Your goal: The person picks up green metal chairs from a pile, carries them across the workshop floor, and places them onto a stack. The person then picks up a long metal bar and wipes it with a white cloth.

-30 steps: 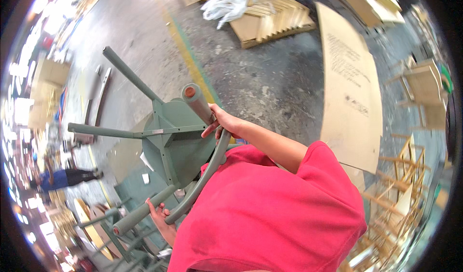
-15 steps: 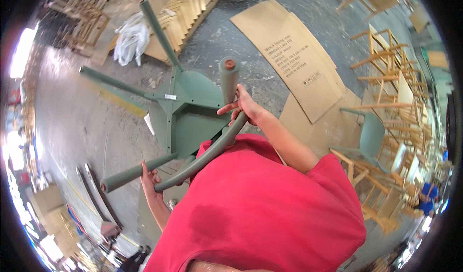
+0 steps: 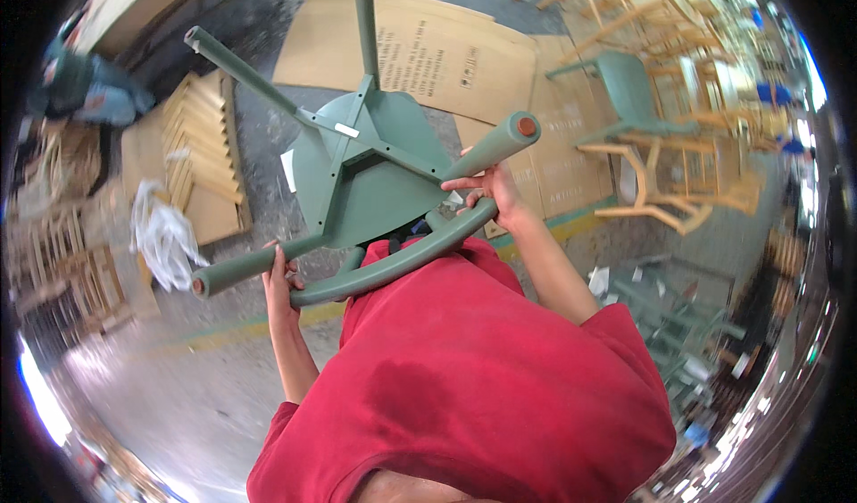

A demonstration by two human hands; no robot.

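Head view.
Red shirt: one, dark patch on it.
Green chair: just in front of the red shirt, underside facing the camera, curved back rail nearest the shirt.
Left hand: fingers curled narrow, holding a leg at the rail's left end.
Right hand: fingers partly curled, holding another leg.
Cardboard sheet: lying beyond the red shirt.

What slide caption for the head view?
Left hand and right hand hold a green four-legged chair, its underside facing the camera.
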